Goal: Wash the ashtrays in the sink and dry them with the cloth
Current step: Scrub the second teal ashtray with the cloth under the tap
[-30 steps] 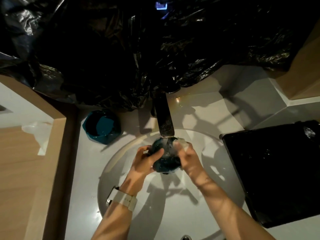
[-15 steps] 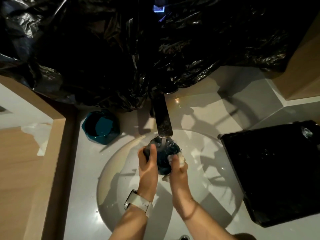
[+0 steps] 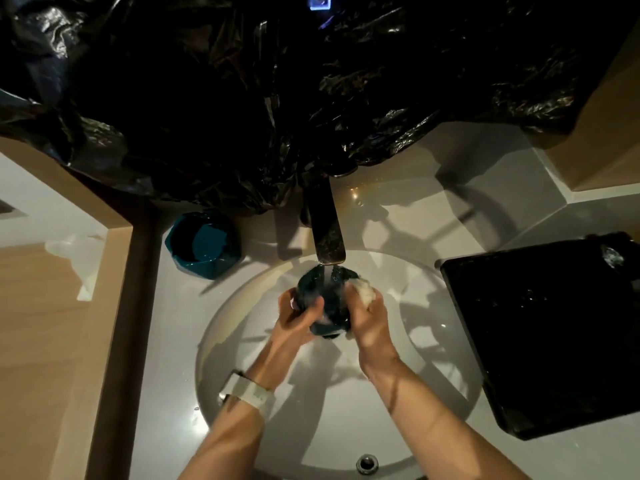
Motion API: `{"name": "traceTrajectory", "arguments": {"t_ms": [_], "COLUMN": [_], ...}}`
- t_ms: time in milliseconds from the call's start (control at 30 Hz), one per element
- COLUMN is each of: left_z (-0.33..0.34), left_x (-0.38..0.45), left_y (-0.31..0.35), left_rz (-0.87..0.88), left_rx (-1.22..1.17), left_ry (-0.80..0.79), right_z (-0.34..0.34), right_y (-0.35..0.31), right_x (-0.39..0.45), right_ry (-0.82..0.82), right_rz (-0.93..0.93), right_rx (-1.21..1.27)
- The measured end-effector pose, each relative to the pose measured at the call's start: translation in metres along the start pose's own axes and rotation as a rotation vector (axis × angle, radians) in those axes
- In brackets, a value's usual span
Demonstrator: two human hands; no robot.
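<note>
A dark teal ashtray is held under the running tap over the white round sink. My left hand grips its left side, thumb across the front. My right hand is against its right side, with a small foamy white thing at the fingertips; what it is I cannot make out. A second teal ashtray stands on the counter left of the tap. No cloth is plainly visible.
Black plastic sheeting hangs over the wall behind the tap. A black tray lies on the counter to the right. A wooden partition borders the counter on the left. The overflow hole sits at the sink's near rim.
Both hands have shifted around the ashtray, turning it under the water. My left thumb went from upright to lying across the front. My right hand moved outward to the right side.
</note>
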State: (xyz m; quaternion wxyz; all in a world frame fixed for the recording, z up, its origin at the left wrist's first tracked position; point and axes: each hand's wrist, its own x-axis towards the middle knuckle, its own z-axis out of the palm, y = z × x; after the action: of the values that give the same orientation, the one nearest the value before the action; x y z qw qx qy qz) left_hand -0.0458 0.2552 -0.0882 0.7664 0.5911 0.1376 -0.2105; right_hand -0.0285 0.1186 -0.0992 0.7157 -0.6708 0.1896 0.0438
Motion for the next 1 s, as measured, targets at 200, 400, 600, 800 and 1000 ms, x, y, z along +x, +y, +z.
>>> {"name": "traceTrajectory", "arguments": {"t_ms": [200,400,600,800,1000], "left_z": [-0.037,-0.043,-0.021,0.005,0.009], "left_x": [0.007,0.030,0.038,0.040,0.049], "left_y": [0.013,0.019,0.028,0.024,0.019], "left_rz": [0.335,0.713,0.663,0.139,-0.079], "left_rx": [0.790,1.384,1.397,0.689,0.081], "left_ry": [-0.078,-0.249,-0.331,-0.208,-0.020], "right_z": [-0.024,-0.035,-0.040,-0.040,-0.034], "right_y": [-0.019,-0.044,-0.035,-0.015,-0.014], "right_x": [0.032,0.046,0.053,0.039,0.017], "right_ry": [-0.117,-0.444,-0.412,-0.185,-0.005], "right_rz": [0.129,0.312,0.554,0.552,0.249], "right_rx": [-0.184,-0.401,-0.233,0.303,0.003]}}
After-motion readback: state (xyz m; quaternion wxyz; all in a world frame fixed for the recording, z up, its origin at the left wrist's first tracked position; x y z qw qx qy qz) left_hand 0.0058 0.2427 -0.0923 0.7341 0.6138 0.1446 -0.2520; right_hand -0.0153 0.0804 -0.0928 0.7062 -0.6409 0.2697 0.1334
